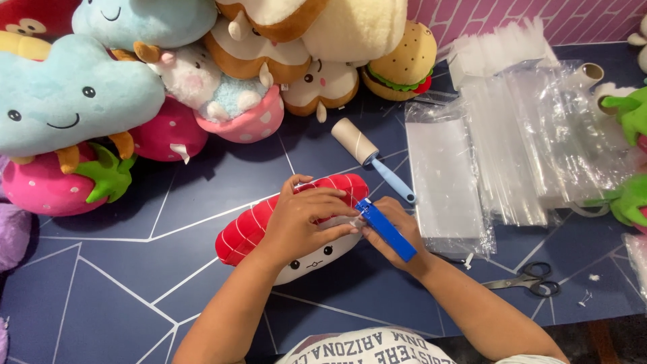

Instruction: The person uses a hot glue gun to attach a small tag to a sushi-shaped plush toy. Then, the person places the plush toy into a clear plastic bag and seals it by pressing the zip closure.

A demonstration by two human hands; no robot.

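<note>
While left hand (306, 219) lies spread on sushi plush (269, 226), right hand (394, 232) grips blue tagging gun (385, 229), wrist bent inward

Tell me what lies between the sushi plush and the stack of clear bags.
In the head view, a lint roller lies between the sushi plush and the clear bags.
</note>
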